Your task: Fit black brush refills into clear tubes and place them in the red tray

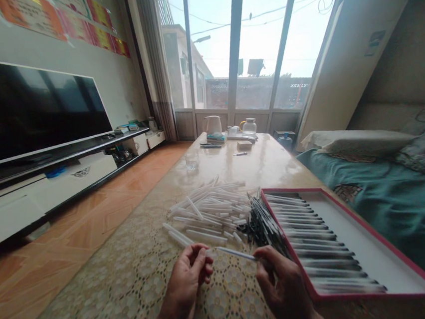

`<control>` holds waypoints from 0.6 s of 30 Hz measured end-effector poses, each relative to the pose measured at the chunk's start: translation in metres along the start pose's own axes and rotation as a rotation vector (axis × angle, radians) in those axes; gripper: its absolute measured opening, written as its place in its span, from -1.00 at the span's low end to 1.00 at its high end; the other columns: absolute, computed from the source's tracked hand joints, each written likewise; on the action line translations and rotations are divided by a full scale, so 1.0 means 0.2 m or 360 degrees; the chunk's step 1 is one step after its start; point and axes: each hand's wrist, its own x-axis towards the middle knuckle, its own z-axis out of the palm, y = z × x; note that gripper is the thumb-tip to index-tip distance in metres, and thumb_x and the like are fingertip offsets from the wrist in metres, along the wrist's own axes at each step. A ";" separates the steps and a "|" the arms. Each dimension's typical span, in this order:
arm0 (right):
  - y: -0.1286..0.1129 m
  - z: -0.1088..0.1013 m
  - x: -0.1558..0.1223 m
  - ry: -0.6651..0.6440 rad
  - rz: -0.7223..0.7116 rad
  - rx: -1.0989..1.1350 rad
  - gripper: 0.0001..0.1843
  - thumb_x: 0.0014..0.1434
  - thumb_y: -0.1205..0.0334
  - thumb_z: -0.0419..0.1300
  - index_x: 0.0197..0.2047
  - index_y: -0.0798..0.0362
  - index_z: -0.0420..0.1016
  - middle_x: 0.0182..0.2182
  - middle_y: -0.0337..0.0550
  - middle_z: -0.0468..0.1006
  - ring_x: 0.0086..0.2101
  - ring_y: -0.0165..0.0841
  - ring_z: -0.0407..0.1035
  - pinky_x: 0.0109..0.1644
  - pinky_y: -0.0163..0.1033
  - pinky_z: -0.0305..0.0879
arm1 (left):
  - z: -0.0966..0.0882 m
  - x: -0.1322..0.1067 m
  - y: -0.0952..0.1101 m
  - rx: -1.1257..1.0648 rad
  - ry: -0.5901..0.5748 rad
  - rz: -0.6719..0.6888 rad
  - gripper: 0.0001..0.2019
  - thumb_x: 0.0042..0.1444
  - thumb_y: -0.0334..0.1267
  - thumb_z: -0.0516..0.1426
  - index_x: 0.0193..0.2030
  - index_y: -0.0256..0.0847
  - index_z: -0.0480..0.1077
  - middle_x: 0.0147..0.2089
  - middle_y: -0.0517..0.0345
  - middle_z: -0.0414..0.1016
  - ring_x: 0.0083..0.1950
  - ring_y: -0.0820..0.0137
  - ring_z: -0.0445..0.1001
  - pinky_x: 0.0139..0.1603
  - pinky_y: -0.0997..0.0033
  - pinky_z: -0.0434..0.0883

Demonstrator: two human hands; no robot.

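My right hand [283, 285] is closed around the rear end of a slim white pen [236, 254], whose tip points left toward my other hand. The thumb and fingers of my left hand [188, 277] are pinched on a small clear piece [211, 253], mostly hidden by the fingertips. The pen's tip is close to that piece; I cannot tell whether they touch. Just beyond the hands lies a loose pile of clear plastic tubes [205, 208]. Beside it, a heap of thin dark-ended rods [261, 222] leans against a pink-rimmed box [336, 190] holding a row of pens [318, 239].
The long table [134, 282] has a patterned cover. Toward its far end stand a drinking glass [191, 162], a glass kettle [249, 127], a pale pitcher [213, 124] and a small box [244, 145]. A teal-covered couch [369, 189] runs along the right, a television cabinet [50, 190] on the left.
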 end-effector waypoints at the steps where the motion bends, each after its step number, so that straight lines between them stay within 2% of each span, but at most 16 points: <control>1: 0.00 0.00 0.00 -0.0013 -0.0014 -0.0009 -0.87 0.08 0.31 -0.02 -0.37 0.07 0.35 -0.63 -0.34 0.27 -0.65 -0.45 0.20 -0.55 -0.36 0.09 | 0.00 0.01 0.00 -0.0001 -0.0027 -0.0004 -0.78 -0.04 -0.16 0.22 -0.33 -0.23 0.34 -0.52 0.26 0.41 -0.56 0.58 0.30 -0.55 0.60 0.21; 11: 0.01 0.00 -0.01 -0.0129 -0.0021 0.0003 -0.89 0.07 0.34 0.00 -0.36 0.06 0.34 -0.62 -0.35 0.27 -0.64 -0.46 0.21 -0.54 -0.36 0.09 | 0.01 0.00 0.01 0.0065 -0.0150 -0.0001 -0.74 -0.06 -0.12 0.22 -0.33 -0.23 0.32 -0.54 0.30 0.39 -0.60 0.61 0.26 -0.60 0.62 0.17; 15: 0.01 -0.01 0.01 -0.0258 -0.0108 -0.0038 -0.90 0.12 0.34 0.02 -0.33 0.06 0.35 -0.57 -0.31 0.35 -0.58 -0.45 0.27 -0.47 -0.36 0.11 | 0.01 0.00 0.00 0.0109 -0.0206 -0.0006 -0.75 -0.04 -0.11 0.21 -0.34 -0.22 0.30 -0.56 0.32 0.38 -0.62 0.61 0.24 -0.63 0.62 0.14; 18: 0.01 -0.03 0.04 -0.0404 -0.0253 -0.0243 -0.90 0.18 0.28 0.06 -0.32 0.02 0.38 -0.52 -0.28 0.44 -0.50 -0.41 0.33 -0.35 -0.31 0.11 | 0.00 -0.01 0.01 0.0146 -0.0250 0.0009 -0.74 -0.03 -0.09 0.21 -0.34 -0.21 0.30 -0.56 0.32 0.39 -0.62 0.61 0.25 -0.63 0.62 0.16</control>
